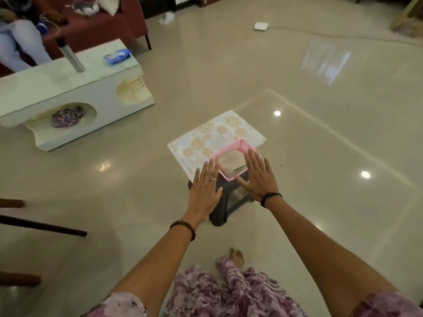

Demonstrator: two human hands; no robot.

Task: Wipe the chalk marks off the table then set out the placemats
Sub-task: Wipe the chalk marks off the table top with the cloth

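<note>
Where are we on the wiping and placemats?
Done: cannot tell; no chalk marks show on the pale low table. In hand: both open hands, left and right, reach for the pink square basket on the floral placemats. Left: setting placemats out.

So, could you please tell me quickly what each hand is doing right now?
Left hand: open, fingers flat and spread beside the pink basket, holding nothing.
Right hand: open, fingers flat at the basket's other side, holding nothing.
</note>
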